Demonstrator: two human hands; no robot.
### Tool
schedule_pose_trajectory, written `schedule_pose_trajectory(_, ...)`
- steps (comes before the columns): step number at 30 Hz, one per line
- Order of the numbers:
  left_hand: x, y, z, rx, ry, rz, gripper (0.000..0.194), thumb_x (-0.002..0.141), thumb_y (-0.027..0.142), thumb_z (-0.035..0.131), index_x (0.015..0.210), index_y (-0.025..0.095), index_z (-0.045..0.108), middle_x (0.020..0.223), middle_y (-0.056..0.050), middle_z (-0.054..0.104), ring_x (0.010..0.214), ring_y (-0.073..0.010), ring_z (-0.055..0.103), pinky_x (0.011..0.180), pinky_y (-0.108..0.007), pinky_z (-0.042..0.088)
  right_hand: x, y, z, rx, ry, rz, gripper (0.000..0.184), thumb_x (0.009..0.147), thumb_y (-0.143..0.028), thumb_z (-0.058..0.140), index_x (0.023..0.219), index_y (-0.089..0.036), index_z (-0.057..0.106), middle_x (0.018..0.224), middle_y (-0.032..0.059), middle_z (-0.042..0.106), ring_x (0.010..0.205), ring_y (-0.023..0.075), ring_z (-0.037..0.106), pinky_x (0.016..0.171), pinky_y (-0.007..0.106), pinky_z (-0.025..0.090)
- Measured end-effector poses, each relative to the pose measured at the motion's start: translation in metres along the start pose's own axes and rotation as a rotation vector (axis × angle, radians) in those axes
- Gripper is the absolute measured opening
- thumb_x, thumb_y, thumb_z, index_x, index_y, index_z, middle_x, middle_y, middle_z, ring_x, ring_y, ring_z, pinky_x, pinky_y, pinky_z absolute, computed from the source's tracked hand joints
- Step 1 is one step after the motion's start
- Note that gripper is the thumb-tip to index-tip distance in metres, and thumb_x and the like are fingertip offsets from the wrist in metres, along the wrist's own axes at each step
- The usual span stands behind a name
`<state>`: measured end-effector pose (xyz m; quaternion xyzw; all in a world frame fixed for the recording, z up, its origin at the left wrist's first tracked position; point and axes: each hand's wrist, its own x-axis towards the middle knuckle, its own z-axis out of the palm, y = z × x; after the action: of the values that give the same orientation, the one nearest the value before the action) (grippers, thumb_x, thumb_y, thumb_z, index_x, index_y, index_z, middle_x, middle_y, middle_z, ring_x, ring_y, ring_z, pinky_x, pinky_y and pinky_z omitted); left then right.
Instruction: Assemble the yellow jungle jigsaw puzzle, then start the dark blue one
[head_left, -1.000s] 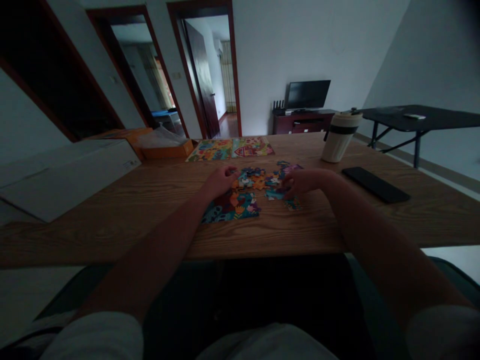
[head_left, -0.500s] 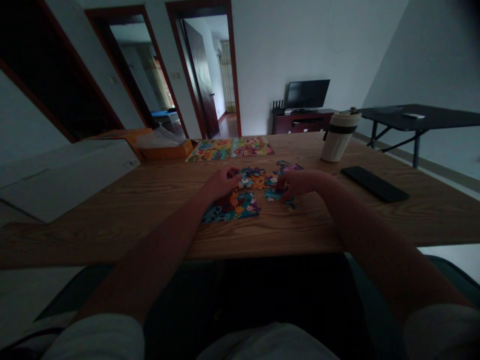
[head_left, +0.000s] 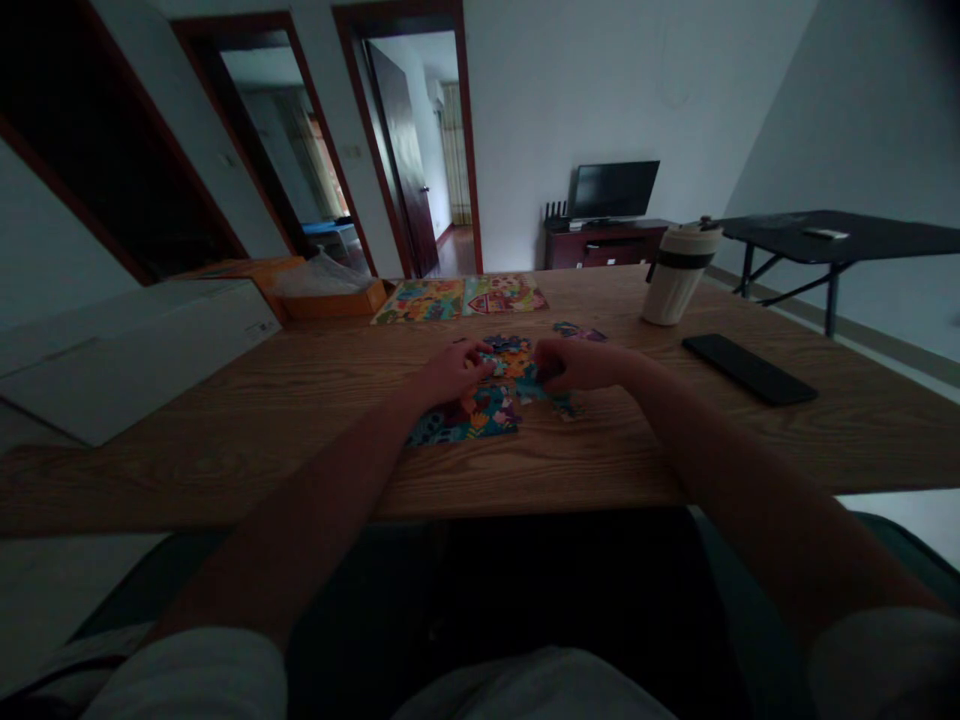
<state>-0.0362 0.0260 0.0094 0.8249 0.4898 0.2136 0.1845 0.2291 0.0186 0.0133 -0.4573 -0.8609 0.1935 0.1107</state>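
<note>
A loose patch of colourful jigsaw puzzle pieces [head_left: 499, 395] is laid out on the wooden surface [head_left: 570, 470], directly in front of the person and between the two hands. A small purple-toned group of pieces [head_left: 579, 332] is set apart from the patch, at about 1 o'clock from it.

The left hand [head_left: 455, 373] is curled, with its fingers resting over the left side of the patch. The right hand [head_left: 577, 365] is also curled, with its fingers bent down over teal pieces at the patch's right side. The two hands are near each other, and it cannot be told whether either one is gripping a piece.

Two colourful picture sheets [head_left: 459, 298] lie side by side at 12 o'clock from the patch, near the far edge of the surface. A cream tumbler with a dark band [head_left: 677, 275] stands upright at about 2 o'clock, and a black smartphone [head_left: 748, 369] lies flat at about 3 o'clock. An orange box [head_left: 334, 303] sits at about 11 o'clock, beside a large white box [head_left: 127, 360] at about 9 o'clock.
</note>
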Motion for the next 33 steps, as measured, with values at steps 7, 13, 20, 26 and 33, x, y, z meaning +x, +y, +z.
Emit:
schedule_pose_trajectory(7, -0.004, 0.007, 0.006, -0.049, -0.186, 0.112, 0.045, 0.088, 0.053, 0.064, 0.117, 0.019, 0.068, 0.094, -0.005, 0.072, 0.072, -0.0173, 0.065, 0.065, -0.028, 0.049, 0.002, -0.007, 0.002, 0.197, 0.100, -0.152, 0.025, 0.077, -0.025, 0.071, 0.098, -0.021, 0.058, 0.095, 0.0046, 0.071, 0.085, 0.0194, 0.065, 0.073, 0.031, 0.051)
schedule_pose_trajectory(13, -0.005, 0.011, 0.001, -0.099, -0.183, 0.105, 0.027, 0.091, 0.043, 0.062, 0.098, 0.018, 0.069, 0.083, -0.003, 0.070, 0.067, -0.0151, 0.063, 0.063, -0.026, 0.047, 0.003, -0.007, 0.001, 0.274, 0.184, -0.119, 0.029, 0.081, -0.031, 0.072, 0.107, -0.021, 0.062, 0.102, 0.0070, 0.073, 0.089, 0.0211, 0.068, 0.080, 0.036, 0.055)
schedule_pose_trajectory(20, -0.006, 0.011, -0.002, -0.111, -0.147, 0.150, 0.025, 0.091, 0.043, 0.061, 0.092, 0.019, 0.067, 0.080, -0.001, 0.067, 0.072, -0.0160, 0.062, 0.067, -0.027, 0.045, 0.006, 0.002, 0.002, 0.319, 0.201, -0.173, 0.035, 0.083, -0.029, 0.070, 0.117, -0.022, 0.062, 0.105, 0.0063, 0.074, 0.090, 0.0211, 0.068, 0.079, 0.036, 0.056)
schedule_pose_trajectory(26, -0.004, 0.009, -0.002, -0.130, -0.138, 0.142, 0.025, 0.090, 0.043, 0.060, 0.092, 0.019, 0.066, 0.078, 0.000, 0.065, 0.070, -0.0153, 0.059, 0.064, -0.026, 0.043, 0.006, 0.000, 0.001, 0.364, 0.233, -0.232, 0.029, 0.084, -0.027, 0.068, 0.112, -0.022, 0.064, 0.107, 0.0062, 0.073, 0.095, 0.0210, 0.067, 0.084, 0.036, 0.055)
schedule_pose_trajectory(33, -0.004, 0.008, -0.002, -0.133, -0.130, 0.145, 0.024, 0.090, 0.042, 0.060, 0.090, 0.019, 0.066, 0.077, 0.000, 0.064, 0.068, -0.0149, 0.057, 0.063, -0.026, 0.042, 0.007, 0.001, 0.004, 0.450, 0.211, -0.196, 0.030, 0.085, -0.030, 0.068, 0.114, -0.022, 0.064, 0.090, 0.0038, 0.071, 0.075, 0.0181, 0.063, 0.065, 0.033, 0.052)
